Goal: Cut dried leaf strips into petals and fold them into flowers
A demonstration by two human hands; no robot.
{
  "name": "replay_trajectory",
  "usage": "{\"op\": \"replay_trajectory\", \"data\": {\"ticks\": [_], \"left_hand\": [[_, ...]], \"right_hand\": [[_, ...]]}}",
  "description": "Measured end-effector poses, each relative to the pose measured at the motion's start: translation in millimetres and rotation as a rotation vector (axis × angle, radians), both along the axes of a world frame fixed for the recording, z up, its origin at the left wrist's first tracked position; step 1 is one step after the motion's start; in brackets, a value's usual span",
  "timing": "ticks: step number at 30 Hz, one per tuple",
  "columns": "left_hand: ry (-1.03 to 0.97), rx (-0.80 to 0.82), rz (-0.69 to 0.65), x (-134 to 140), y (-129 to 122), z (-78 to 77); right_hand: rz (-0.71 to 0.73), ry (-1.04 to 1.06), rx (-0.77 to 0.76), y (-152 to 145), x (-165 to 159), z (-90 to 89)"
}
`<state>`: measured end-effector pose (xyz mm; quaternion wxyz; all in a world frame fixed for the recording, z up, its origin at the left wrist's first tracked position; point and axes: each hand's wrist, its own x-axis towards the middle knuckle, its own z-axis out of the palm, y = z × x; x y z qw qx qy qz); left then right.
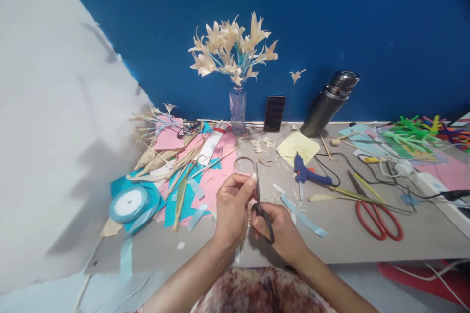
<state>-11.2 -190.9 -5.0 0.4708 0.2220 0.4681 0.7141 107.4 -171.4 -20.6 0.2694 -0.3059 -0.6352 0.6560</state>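
My right hand [281, 230] is closed round the black handles of a small pair of scissors [258, 188], whose blades point away from me. Just to the left, my left hand [232, 205] pinches a small pale piece [253, 176] between thumb and fingers, right beside the blades. What kind of piece it is cannot be made out. Beyond my left fingertips lies a thin ring-shaped item [240, 159] on the table. Pale scraps [262, 144] are scattered behind it.
Cream flowers [231, 41] stand in a clear bottle [238, 107] by a phone [274, 113] and a leaning flask [326, 107]. At right are a blue glue gun [308, 173] and red-handled scissors [380, 220]. Left lie a ribbon spool [128, 204], dried husks [147, 156] and pink sheets [220, 181].
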Motion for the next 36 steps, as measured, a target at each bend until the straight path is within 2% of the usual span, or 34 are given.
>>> {"op": "replay_trajectory", "data": {"ticks": [10,18,30,36], "left_hand": [[-0.014,-0.012,0.030,1.0,-0.7,4.5],[-0.063,-0.026,-0.010,-3.1,-0.4,3.6],[0.020,-0.049,-0.054,-11.5,-0.3,4.2],[0.085,-0.075,-0.104,-19.3,-1.1,1.7]], "right_hand": [[-0.018,-0.042,0.003,-1.0,0.8,-0.4],[-0.021,-0.051,-0.042,-0.4,3.3,-4.9],[-0.007,-0.050,-0.043,-1.7,5.1,-10.2],[-0.005,-0.052,-0.092,-2.3,6.7,-15.7]]}}
